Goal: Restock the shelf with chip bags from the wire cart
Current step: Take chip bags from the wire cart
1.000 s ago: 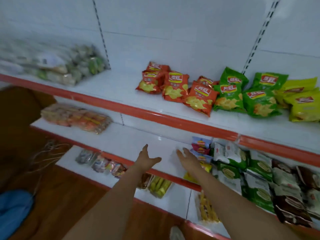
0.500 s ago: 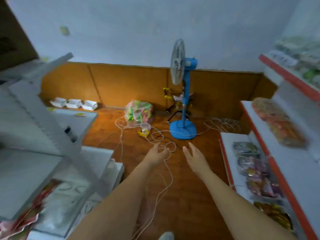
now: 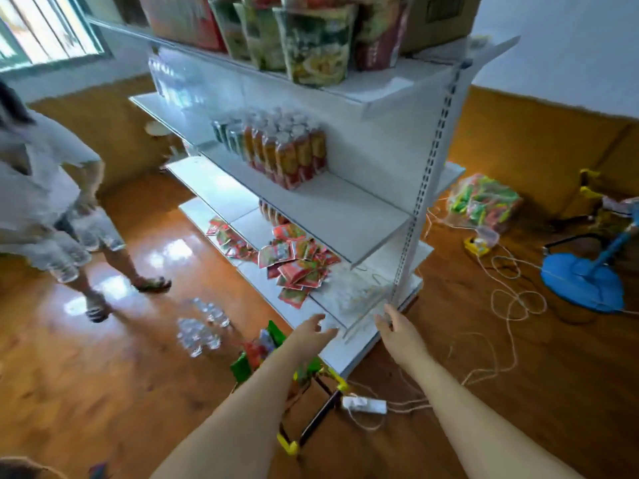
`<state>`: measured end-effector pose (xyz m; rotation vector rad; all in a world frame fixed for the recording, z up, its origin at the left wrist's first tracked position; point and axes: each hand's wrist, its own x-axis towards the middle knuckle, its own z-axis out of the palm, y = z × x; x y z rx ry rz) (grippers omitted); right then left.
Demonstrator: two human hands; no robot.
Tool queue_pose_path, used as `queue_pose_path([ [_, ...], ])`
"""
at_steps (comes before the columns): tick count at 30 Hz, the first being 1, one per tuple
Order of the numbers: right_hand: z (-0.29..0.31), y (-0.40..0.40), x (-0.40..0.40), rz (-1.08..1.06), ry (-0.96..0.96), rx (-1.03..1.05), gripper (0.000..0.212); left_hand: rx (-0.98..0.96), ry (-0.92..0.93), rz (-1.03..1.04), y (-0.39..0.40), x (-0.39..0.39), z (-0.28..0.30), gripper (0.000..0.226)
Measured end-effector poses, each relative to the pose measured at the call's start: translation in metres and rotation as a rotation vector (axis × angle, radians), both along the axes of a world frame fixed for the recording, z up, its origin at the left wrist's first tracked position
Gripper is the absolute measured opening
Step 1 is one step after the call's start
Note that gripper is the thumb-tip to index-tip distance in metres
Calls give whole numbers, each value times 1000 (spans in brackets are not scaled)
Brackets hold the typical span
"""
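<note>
Left hand (image 3: 311, 331) (empty) above chip bags (image 3: 257, 350)

No text, brand or number can be read anywhere. The pouches (image 3: 316, 46) on the top shelf carry printed fronts in green, red and yellow, but motion blur smears any lettering. The bottles (image 3: 285, 150) on the middle shelf have orange and red labels too blurred to make out. The red sachets (image 3: 297, 262) on the bottom shelf show pale patches that may be printing, yet nothing legible. The brown box (image 3: 441, 19) at the top right has a dark mark on its side, unreadable. The bags (image 3: 257, 352) in the cart show only colour.
</note>
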<state>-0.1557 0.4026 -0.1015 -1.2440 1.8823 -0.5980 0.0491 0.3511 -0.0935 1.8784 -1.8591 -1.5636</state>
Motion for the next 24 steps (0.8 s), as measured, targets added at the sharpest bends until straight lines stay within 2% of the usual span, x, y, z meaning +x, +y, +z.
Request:
queue_pose_path([
  [5, -44, -18, 158, -56, -41, 100, 62, 63, -52, 11, -36, 178, -66, 67],
  [8, -65, -23, 233, -59, -36, 168, 64, 34, -131, -26, -49, 254, -65, 54],
  [11, -81, -30, 287, -50, 9, 220, 68, -3, -227, -116, -71, 301, -70, 61],
  [15, -107, -44, 328, -50, 21, 275, 82, 15, -353, -318, -104, 325, -94, 69],
  [20, -160, -82, 357, -83, 36, 373, 91, -9, -456, -613, -155, 318, -138, 72],
  [22, -186, -100, 367, -128, 41, 423, 90, -17, -485, -681, -176, 315, -162, 73],
  [24, -215, -119, 378, -280, -32, 507, 82, -57, -496, -737, -198, 314, -188, 68],
])
